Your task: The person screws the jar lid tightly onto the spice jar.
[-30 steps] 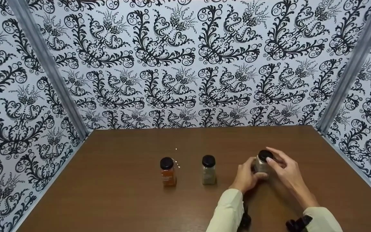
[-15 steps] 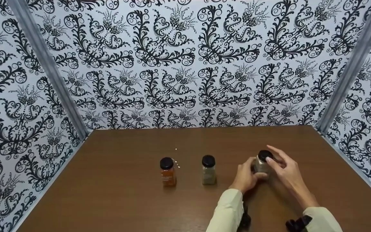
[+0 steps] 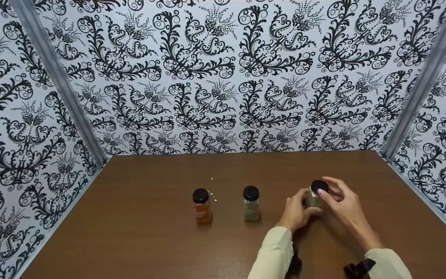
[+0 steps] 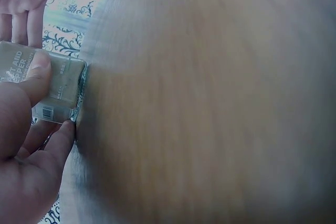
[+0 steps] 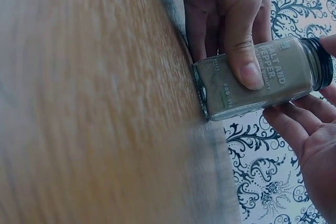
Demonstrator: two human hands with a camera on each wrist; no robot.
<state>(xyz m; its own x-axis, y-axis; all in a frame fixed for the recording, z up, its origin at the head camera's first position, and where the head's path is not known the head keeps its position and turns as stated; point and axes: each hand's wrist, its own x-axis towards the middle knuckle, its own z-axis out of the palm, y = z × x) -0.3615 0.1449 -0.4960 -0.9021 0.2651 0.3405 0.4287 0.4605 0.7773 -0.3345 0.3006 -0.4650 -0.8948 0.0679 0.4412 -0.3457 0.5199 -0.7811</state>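
A square glass jar of salt and pepper seasoning point(image 3: 314, 200), with grey-beige contents and a black lid point(image 3: 319, 186), stands at the right of the table. My left hand point(image 3: 295, 212) grips its body, thumb across the printed label point(image 5: 273, 69) in the right wrist view. My right hand point(image 3: 345, 207) holds the lid, its thumb on the near edge and fingers round the far side. In the left wrist view the jar's base point(image 4: 81, 90) is close to the table surface, and the lid is out of frame.
Left of my hands stands a jar of grey-green seasoning point(image 3: 251, 209) with a black lid. Farther left is an orange spice jar point(image 3: 203, 212), also black-lidded. Small white specks point(image 3: 213, 195) lie behind it. Patterned walls point(image 3: 223, 97) enclose the brown table point(image 3: 149, 240).
The fingers of my right hand have shifted slightly around the lid. My left hand and all the jars stay where they were.
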